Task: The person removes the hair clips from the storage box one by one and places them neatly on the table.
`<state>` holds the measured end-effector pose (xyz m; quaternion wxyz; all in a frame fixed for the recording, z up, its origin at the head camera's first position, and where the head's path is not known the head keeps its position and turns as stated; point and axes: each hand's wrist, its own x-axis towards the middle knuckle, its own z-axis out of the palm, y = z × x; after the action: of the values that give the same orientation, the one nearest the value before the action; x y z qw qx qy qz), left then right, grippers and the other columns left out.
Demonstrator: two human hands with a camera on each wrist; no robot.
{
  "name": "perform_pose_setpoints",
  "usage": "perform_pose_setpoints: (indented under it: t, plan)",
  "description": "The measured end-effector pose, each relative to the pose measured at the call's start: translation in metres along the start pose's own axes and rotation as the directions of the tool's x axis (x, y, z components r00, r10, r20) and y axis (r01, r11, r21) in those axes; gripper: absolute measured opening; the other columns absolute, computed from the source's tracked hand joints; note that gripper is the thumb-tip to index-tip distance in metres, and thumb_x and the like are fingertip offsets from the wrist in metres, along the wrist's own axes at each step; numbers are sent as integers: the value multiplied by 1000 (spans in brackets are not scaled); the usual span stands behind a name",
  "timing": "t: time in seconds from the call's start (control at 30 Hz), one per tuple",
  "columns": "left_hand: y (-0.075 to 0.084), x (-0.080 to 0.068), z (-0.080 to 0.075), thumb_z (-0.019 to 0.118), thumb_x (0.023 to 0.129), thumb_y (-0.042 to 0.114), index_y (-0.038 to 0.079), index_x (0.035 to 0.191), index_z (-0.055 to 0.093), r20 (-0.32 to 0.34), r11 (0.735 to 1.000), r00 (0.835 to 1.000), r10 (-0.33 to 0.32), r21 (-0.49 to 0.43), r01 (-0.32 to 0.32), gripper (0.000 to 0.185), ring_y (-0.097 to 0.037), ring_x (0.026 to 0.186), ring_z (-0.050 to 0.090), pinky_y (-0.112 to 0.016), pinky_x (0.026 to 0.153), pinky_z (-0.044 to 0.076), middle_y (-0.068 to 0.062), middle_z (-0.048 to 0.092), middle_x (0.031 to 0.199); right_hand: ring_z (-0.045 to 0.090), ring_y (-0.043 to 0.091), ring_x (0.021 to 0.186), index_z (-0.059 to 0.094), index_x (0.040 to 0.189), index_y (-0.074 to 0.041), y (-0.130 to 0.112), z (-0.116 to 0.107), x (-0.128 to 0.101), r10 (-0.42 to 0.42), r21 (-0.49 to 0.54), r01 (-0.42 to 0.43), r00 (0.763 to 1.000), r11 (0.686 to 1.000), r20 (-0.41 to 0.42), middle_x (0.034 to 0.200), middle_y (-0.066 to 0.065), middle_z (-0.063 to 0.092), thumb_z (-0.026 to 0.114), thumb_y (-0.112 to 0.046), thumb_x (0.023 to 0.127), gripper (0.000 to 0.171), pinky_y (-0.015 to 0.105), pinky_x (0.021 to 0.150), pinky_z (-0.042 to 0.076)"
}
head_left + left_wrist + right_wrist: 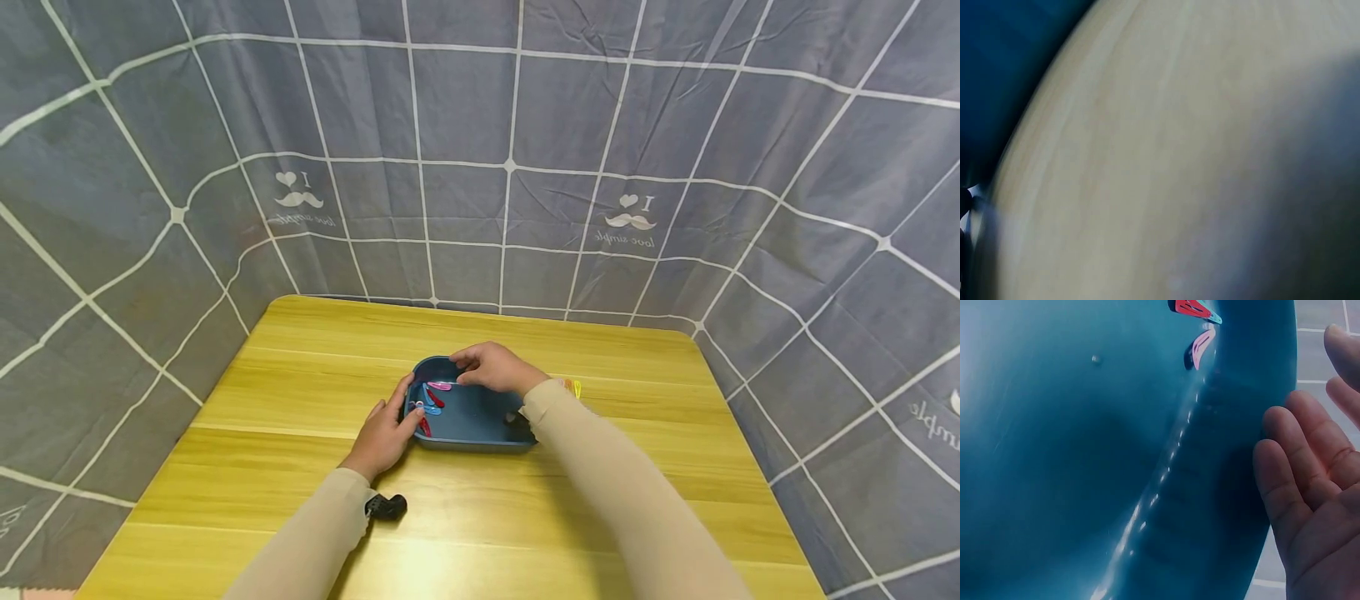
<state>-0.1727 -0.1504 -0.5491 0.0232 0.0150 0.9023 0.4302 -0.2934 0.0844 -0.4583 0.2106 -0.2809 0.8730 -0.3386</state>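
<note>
Both hands flanked the blue plastic tray [472,417]: left hand [386,433] seemingly gripping its left rim, right hand [491,368] open over the far rim.

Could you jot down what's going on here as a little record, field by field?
Setting: wooden table walled in by a grey grid-patterned cloth
Main thing: blue tray near the table's middle
In the tray: small hair clips, pink, red and blue, at its left end
Left hand: against the tray's left edge, thumb at the rim
Right hand: on the tray's far rim, fingers straight in the right wrist view
Beside the tray: a yellow item, mostly hidden behind the right sleeve
Left wrist view: too blurred to read
</note>
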Motion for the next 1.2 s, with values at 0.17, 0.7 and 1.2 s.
perform_pose_setpoints:
  t: [0.17,0.7,1.2]
  plan:
    - [1,0,0,50,110,45,42,169,17,-1,1000,1000,-2,5,2,67,-59,155,23,-76,125,18,-19,48,162,68,29,128,66,144,-10,-3,5,6,-9,-22,9,1000,1000,25,136,13,72,73,-14,100,45,40,103,60]
    - [1,0,0,50,111,44,38,170,17,3,1000,1000,5,10,-5,68,-56,155,27,-74,126,19,-19,48,162,70,24,119,68,142,-13,-12,21,24,-11,-175,30,994,984,109,129,10,74,74,-17,99,44,37,100,60]
    - [2,0,0,50,110,45,38,169,18,-2,1000,1000,22,2,-22,68,-53,154,32,-71,128,17,-19,49,161,57,9,82,71,140,-15,-8,47,37,12,-285,36,986,958,165,104,1,73,80,-17,95,46,22,75,51]
